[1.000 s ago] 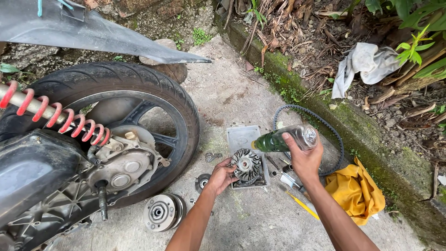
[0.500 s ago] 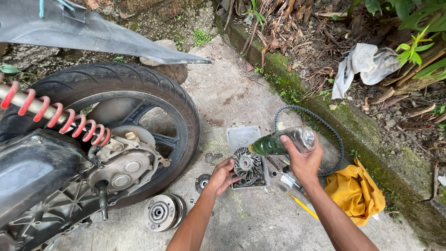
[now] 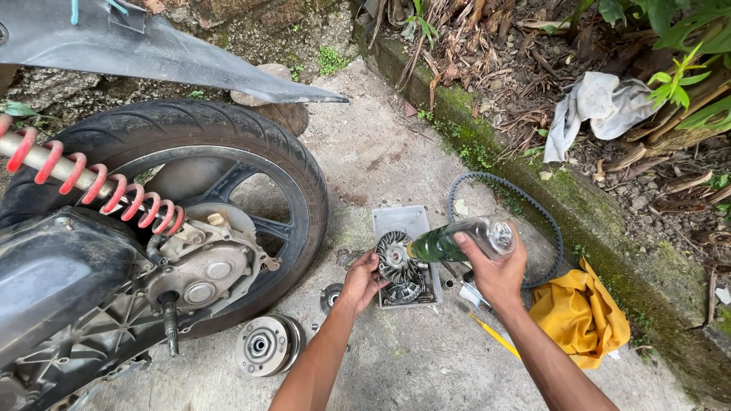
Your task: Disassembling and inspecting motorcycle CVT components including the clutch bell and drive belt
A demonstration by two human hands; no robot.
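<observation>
A finned pulley disc (image 3: 394, 255) is gripped at its edge by the left hand (image 3: 361, 280) over a grey tray (image 3: 403, 221), while a green-filled plastic bottle (image 3: 461, 239) is held tipped in the closed right hand (image 3: 499, 275).

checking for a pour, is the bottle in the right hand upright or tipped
Tipped. The clear bottle lies nearly level in the right hand, its neck aimed at the finned pulley.

Clear glossy plastic bottle (image 3: 464, 239) with green liquid. Dull, grimy cast-metal finned pulley (image 3: 395, 256). Matt grey plastic tray (image 3: 403, 221). Rough stained concrete floor (image 3: 426, 358). Matt ribbed rubber belt (image 3: 502, 183). Soft yellow cloth (image 3: 582, 316). Matt rubber tyre (image 3: 228, 133).
</observation>
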